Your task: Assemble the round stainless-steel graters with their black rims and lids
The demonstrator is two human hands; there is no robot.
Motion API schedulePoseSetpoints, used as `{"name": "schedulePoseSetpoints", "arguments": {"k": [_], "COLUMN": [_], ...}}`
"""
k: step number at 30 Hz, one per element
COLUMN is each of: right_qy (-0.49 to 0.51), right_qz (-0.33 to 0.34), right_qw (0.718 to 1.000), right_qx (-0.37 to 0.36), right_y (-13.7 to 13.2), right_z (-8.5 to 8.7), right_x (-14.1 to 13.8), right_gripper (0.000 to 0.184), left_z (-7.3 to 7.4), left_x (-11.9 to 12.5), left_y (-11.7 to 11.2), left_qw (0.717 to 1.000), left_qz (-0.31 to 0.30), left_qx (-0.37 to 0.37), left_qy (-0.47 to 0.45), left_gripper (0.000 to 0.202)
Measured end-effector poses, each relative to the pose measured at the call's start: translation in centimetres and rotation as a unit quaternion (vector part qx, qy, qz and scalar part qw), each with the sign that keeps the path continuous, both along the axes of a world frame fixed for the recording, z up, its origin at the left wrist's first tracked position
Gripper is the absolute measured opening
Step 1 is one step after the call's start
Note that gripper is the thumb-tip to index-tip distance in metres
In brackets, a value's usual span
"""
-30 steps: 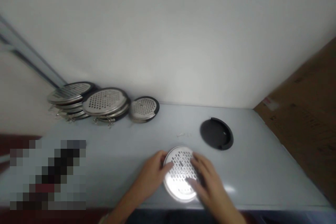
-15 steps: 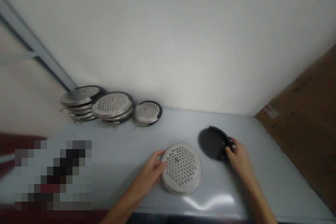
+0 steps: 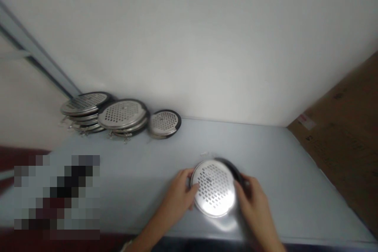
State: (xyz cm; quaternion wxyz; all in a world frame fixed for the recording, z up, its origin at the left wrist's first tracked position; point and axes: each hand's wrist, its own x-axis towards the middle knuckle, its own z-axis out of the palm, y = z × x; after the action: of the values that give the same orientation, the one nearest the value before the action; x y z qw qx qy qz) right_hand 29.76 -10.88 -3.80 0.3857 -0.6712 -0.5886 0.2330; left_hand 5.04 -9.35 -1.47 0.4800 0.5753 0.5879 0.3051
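Near the front of the grey table, a round perforated metal disc (image 3: 213, 187) is tilted slightly, with bright light reflecting off its lower part. My left hand (image 3: 182, 189) grips its left edge, thumb on top and fingers beneath. Behind its upper right side sits a black round cover (image 3: 229, 164), mostly hidden by the disc. My right hand (image 3: 251, 197) is closed on the cover's right rim, the thumb reaching the disc's edge. How far the two parts fit together cannot be seen.
Along the wall stand a stack of similar discs (image 3: 85, 104), a second stack (image 3: 123, 114) and a single disc with a black rim (image 3: 165, 123). A cardboard box (image 3: 339, 138) borders the right side. A blurred-out patch (image 3: 59, 193) covers the left front.
My right hand has brought the black cover left and against the metal disc. My left hand has lifted and tilted the disc, which now catches the light.
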Motion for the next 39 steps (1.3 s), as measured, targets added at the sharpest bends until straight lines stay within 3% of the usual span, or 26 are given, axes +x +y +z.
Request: {"name": "schedulePoseSetpoints", "arguments": {"k": [4, 7, 13, 19, 25, 29, 33, 39], "right_qy": [0.008, 0.005, -0.036, -0.045, -0.047, -0.045, -0.034, 0.006], "right_qz": [-0.015, -0.034, -0.019, 0.024, 0.015, -0.005, 0.007, -0.012], "right_qw": [1.000, 0.999, 0.999, 0.999, 0.999, 0.998, 0.999, 1.000], "right_qx": [-0.024, -0.030, -0.002, 0.009, 0.018, 0.036, 0.025, 0.023], "right_y": [-0.3, -0.2, 0.2, 0.0, -0.4, 0.0, 0.5, 0.0], "right_z": [-0.3, -0.6, -0.6, -1.0, -1.6, -1.6, -1.3, -1.9], "right_x": [-0.3, -0.6, -1.2, -1.1, -0.6, 0.2, 0.8, 1.5], "right_gripper": [0.045, 0.048, 0.049, 0.036, 0.035, 0.037, 0.039, 0.041], "left_z": [1.1, 1.7, 2.2, 1.7, 1.6, 1.9, 1.7, 0.3], "left_x": [0.3, 0.4, 0.1, 1.8, 2.7, 2.4, 2.6, 2.7], "left_y": [0.2, 0.6, 1.3, 1.7, 2.0, 4.3, 7.9, 10.5], "left_qw": [0.990, 0.981, 0.972, 0.970, 0.954, 0.923, 0.903, 0.899], "left_qz": [-0.007, -0.032, -0.057, -0.083, -0.126, -0.186, -0.138, -0.160], "left_qx": [0.062, 0.052, 0.007, 0.034, 0.071, 0.115, 0.194, 0.184], "left_qy": [0.129, 0.186, 0.227, 0.227, 0.261, 0.316, 0.358, 0.365], "left_gripper": [0.024, 0.016, 0.015, 0.017, 0.023, 0.034, 0.024, 0.017]}}
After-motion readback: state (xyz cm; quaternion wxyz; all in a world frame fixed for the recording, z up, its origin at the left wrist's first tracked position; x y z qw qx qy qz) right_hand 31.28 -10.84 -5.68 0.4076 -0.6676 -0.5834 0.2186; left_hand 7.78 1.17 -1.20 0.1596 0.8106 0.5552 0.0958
